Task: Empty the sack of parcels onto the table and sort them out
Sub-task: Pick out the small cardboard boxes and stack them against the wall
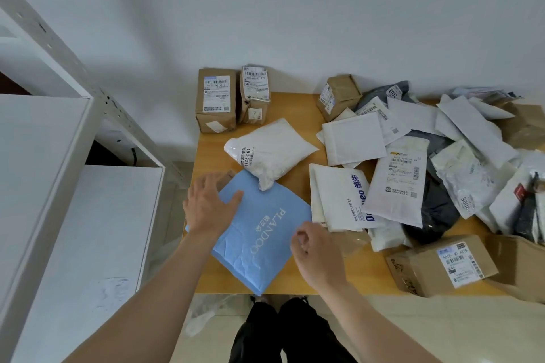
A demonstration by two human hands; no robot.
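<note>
A blue bag (259, 233) with the word PLANDOO on it is laid flat at the near left corner of the tabletop (354, 277). Its near corner is seen sticking out a little past the edge. The left hand (208, 203) is laid flat on the left side of the bag. Its grip is wide, with the fingers spread and nothing held. The right hand (317, 256) is held at the bag's right edge with the fingers curled in. Whether the edge is pinched in that grip cannot be told.

A puffy white bag (271, 150) is set just behind, touching the blue one's far corner. A wide brown box (216, 100) and a taped brown box (255, 94) are stood side by side at the back, by the wall. A big pile of parcels (427, 156), white and grey, is spread over the right side. A front brown box (442, 265) is placed near the right front edge. A white shelf (44, 156) is seen on the left.
</note>
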